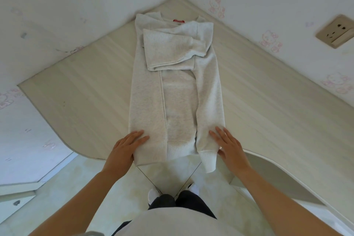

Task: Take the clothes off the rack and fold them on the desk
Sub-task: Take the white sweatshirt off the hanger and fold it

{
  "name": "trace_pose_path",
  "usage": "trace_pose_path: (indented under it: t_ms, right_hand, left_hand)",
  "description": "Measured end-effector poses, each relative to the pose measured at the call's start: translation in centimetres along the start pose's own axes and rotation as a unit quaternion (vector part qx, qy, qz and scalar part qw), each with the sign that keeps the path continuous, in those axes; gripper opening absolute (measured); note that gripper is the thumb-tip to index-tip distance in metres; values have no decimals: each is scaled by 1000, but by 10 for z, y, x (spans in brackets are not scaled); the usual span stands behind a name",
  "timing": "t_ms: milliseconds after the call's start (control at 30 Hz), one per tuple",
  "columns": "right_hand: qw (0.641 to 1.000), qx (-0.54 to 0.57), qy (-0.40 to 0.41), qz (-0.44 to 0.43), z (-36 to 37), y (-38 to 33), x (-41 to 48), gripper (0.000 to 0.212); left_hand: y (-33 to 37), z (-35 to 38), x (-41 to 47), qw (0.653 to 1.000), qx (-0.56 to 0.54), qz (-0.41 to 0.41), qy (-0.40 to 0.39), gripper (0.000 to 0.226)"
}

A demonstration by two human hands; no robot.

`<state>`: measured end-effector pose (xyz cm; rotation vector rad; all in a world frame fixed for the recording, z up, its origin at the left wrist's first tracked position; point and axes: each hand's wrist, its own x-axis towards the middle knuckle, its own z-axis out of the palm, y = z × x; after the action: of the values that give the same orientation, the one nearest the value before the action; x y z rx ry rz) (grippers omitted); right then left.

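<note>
A light grey sweatshirt lies lengthwise on the pale wooden desk, collar with a red tag toward the far corner, both sides folded inward and the sleeves laid across the chest. Its ribbed hem hangs a little over the desk's near edge. My left hand grips the hem's left corner, fingers on top of the cloth. My right hand holds the hem's right corner, fingers spread over the cloth and thumb beside the dangling cuff.
The desk fits into a room corner, with white patterned walls on both sides. A beige wall socket sits at the right. The desk's near edge curves inward around me; my legs and white shoes stand on pale floor below. No rack is in view.
</note>
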<state>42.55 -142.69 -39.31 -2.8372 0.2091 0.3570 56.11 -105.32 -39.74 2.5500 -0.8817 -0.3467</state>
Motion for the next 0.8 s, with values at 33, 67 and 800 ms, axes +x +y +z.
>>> trace_pose_path:
  t_ms: [33, 67, 800]
  right_hand:
    - [1000, -17, 4, -3, 1, -1, -1, 95]
    - [999, -38, 7, -8, 2, -2, -2, 103]
    - [954, 293, 0, 64, -107, -31, 59, 19]
  left_hand:
    - [-1, -1, 2, 1000, -1, 4, 0, 81]
    - [-2, -1, 3, 1000, 0, 6, -2, 82]
    - [11, -110, 66, 961, -228, -75, -141, 46]
